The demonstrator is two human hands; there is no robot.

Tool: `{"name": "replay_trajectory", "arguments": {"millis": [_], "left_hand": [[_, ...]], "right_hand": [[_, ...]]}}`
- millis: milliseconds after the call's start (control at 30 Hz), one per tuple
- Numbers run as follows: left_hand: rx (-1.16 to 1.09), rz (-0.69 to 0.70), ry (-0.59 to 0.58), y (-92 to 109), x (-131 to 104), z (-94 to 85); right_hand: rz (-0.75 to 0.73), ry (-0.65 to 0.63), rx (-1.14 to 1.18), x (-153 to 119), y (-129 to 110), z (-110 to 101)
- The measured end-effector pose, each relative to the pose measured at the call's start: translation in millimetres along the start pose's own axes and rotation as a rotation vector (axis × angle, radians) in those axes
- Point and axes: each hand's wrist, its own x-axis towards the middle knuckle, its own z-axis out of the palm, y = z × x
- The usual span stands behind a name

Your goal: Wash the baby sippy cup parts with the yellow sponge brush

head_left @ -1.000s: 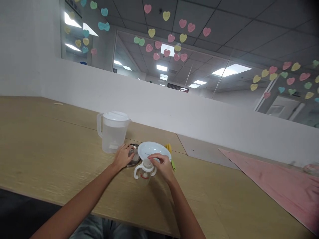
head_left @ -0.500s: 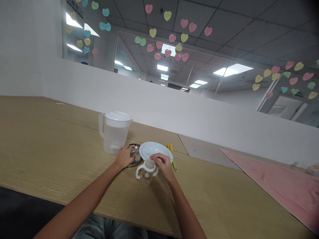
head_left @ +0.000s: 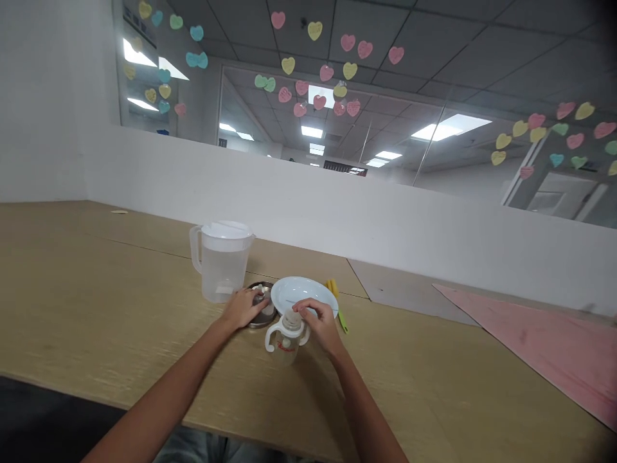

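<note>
My left hand (head_left: pixel 242 308) reaches over a round metal tray (head_left: pixel 264 319), its fingers at small white pieces (head_left: pixel 261 289) lying there; what its fingertips hold, if anything, is too small to tell. My right hand (head_left: pixel 321 319) is at the rim of a clear bottle (head_left: pixel 286 349) with a white two-handled collar, its thumb and fingers brought together near the open top. The bottle stands upright on the table with red print on its front. Behind it lies a white oval plate (head_left: pixel 303 289).
A lidded clear pitcher (head_left: pixel 224 270) with liquid stands left of the tray. A yellow brush (head_left: pixel 332 287) with a green handle (head_left: pixel 342 321) lies right of the plate. A pink sheet (head_left: pixel 544 347) covers the table's right side. The white wall (head_left: pixel 308 212) borders the back.
My left hand has shifted slightly on the tray, with its fingers now lower over it. The right hand stays at the bottle's top. The view has tilted a little.
</note>
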Motion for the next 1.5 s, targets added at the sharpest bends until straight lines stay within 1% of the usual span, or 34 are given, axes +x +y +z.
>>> {"name": "replay_trajectory", "arguments": {"millis": [67,133,267,467,600,700,800,933,1033,1133,1233,1333,1433,1500], "left_hand": [[0.035,0.009,0.000,1.7,-0.6,-3.5],[0.060,0.018,0.024,2.6,-1.1,-5.3],[0.056,0.040,0.076,1.7,-1.8,-2.9],[0.034,0.040,0.034,1.7,-0.6,1.4],[0.045,0.044,0.073,3.4,-0.6,0.2],[0.006,0.061,0.149,3.4,-0.3,-1.2],[-0.065,0.084,0.271,4.7,0.2,-2.3],[-0.128,0.120,0.430,11.9,-1.7,-2.7],[-0.147,0.174,0.501,17.8,-5.4,-1.0],[-0.177,0.254,0.540,20.6,-9.2,2.3],[-0.228,0.334,0.543,21.7,-12.0,4.9],[-0.263,0.418,0.520,23.8,-13.9,6.3],[-0.257,0.473,0.460,27.6,-16.1,7.3],[-0.241,0.476,0.399,30.4,-17.9,7.9]], "right_hand": [[-0.004,0.000,-0.002,0.0,0.9,-0.2],[-0.001,-0.003,-0.005,0.0,1.5,-0.1],[0.014,-0.014,-0.016,0.0,1.9,1.2],[0.029,-0.014,-0.026,-0.5,0.6,2.4],[0.033,-0.006,-0.028,-0.6,-0.5,2.2],[0.032,0.002,-0.026,-0.6,-0.1,2.0],[0.038,0.007,-0.024,-0.4,0.5,1.8],[0.040,0.010,-0.008,-0.4,0.4,2.3],[0.039,0.024,-0.007,-0.4,0.0,3.3],[0.044,0.035,0.003,0.0,0.8,3.7],[0.047,0.057,0.004,1.4,4.5,3.6],[0.064,0.124,-0.001,3.0,10.3,3.8],[0.051,0.178,-0.024,4.2,14.8,4.4],[0.024,0.167,-0.040,4.5,16.2,4.7]]}}
